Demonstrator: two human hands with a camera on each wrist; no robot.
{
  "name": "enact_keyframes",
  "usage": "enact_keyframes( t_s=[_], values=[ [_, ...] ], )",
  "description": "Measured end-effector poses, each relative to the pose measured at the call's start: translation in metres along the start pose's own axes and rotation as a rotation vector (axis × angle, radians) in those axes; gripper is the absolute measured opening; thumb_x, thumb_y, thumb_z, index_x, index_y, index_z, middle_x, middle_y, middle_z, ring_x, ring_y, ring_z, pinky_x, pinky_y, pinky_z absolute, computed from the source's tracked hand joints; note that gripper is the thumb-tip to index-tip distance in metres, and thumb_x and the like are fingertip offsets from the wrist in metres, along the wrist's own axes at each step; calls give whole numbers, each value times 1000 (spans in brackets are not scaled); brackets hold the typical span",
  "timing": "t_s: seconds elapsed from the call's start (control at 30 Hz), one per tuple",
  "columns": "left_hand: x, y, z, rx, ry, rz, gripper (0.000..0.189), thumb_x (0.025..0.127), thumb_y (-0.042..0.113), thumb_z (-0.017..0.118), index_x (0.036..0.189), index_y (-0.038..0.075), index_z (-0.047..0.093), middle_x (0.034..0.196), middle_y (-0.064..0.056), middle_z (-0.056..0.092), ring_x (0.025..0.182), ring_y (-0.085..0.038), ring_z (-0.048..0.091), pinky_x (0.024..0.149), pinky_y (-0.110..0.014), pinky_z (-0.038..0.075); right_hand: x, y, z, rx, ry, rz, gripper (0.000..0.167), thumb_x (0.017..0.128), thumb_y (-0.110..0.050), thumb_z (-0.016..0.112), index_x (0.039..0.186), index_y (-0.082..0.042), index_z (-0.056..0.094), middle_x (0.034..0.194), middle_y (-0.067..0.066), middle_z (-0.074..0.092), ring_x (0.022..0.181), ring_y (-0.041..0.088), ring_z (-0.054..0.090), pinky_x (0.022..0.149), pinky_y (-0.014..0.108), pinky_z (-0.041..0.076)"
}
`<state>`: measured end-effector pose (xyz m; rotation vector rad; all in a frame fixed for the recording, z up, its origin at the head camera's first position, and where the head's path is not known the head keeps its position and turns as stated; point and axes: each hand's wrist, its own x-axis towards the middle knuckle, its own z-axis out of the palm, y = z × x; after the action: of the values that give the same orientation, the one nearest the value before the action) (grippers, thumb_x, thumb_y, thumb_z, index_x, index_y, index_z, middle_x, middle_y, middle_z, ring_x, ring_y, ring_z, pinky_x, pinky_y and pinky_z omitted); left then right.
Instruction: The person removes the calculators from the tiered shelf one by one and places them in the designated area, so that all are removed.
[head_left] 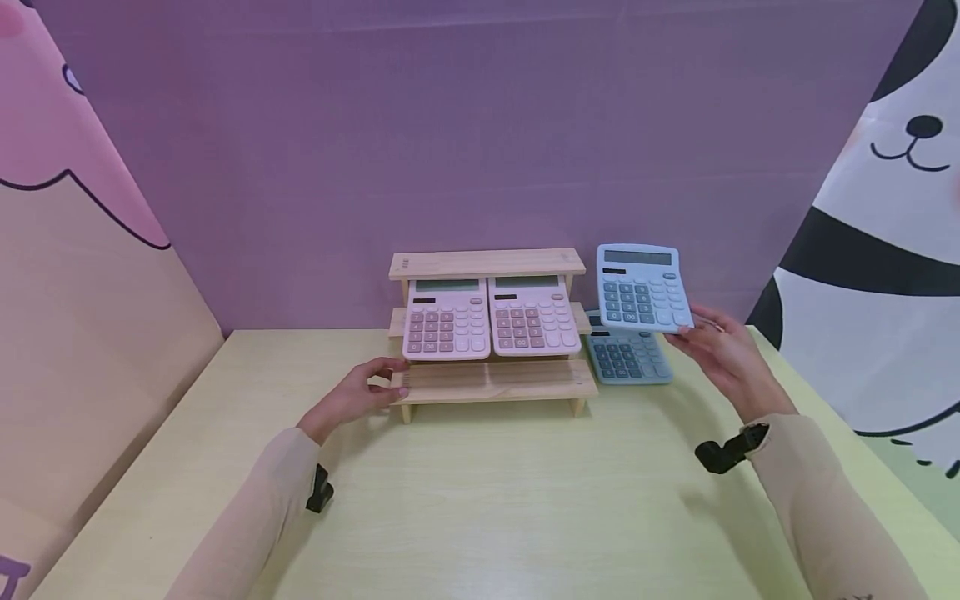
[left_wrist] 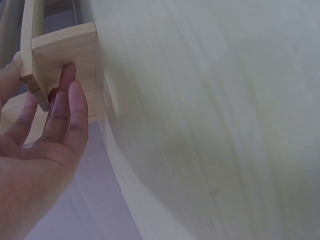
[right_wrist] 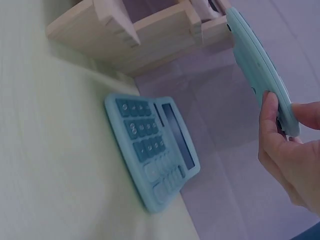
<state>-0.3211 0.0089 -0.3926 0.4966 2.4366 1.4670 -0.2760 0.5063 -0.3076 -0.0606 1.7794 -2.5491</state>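
Note:
My right hand [head_left: 723,362] pinches a light blue calculator [head_left: 641,287] by its lower right corner and holds it up, screen edge uppermost. In the right wrist view this calculator [right_wrist: 260,67] appears edge-on, between thumb and fingers. Below it, a second blue calculator [head_left: 628,358] lies on the table, right of a tiered wooden rack [head_left: 491,381]. Two pink calculators [head_left: 447,323] [head_left: 534,318] lean side by side on the rack's middle tier. My left hand [head_left: 356,387] grips the left end of the lowest tier; in the left wrist view its fingers [left_wrist: 62,112] reach beneath the board.
The pale wooden table [head_left: 480,517] spreads in front of the rack. A purple backdrop [head_left: 495,142] rises behind, with a panda-printed panel [head_left: 892,250] at the right and a pink printed panel [head_left: 67,158] at the left.

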Motion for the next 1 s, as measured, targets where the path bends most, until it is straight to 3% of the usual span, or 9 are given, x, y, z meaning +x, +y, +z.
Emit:
enact_keyframes(
  t_s=[0.2, 0.53, 0.87, 1.0],
  values=[
    [1, 0, -1, 6, 5, 0, 53, 85, 22, 65, 132, 9, 44, 124, -17, 42, 96, -25, 58, 79, -34, 54, -1, 6, -14, 60, -16, 3, 67, 89, 9, 47, 145, -8, 13, 122, 4, 39, 95, 13, 61, 80, 26, 54],
    [2, 1, 0, -8, 7, -7, 53, 86, 21, 64, 133, 7, 43, 124, -18, 42, 97, -26, 58, 80, -36, 54, -6, 13, -33, 0, -28, 11, 72, 92, 5, 45, 147, -6, -1, 118, 1, 41, 94, 11, 62, 79, 24, 54],
    [1, 0, 0, 4, 6, 15, 55, 85, 25, 66, 132, 7, 43, 122, -18, 42, 96, -25, 58, 78, -33, 54, -9, 24, -58, 46, -2, 43, 71, 90, 10, 44, 146, -8, 3, 109, -1, 52, 91, 13, 62, 79, 26, 54],
    [1, -1, 1, 11, 3, 16, 56, 85, 24, 65, 132, 6, 43, 122, -19, 42, 96, -25, 58, 78, -34, 54, -11, 29, -69, 50, -10, 46, 63, 90, 10, 43, 143, -7, 12, 107, -1, 55, 91, 14, 62, 79, 26, 54]
  ],
)
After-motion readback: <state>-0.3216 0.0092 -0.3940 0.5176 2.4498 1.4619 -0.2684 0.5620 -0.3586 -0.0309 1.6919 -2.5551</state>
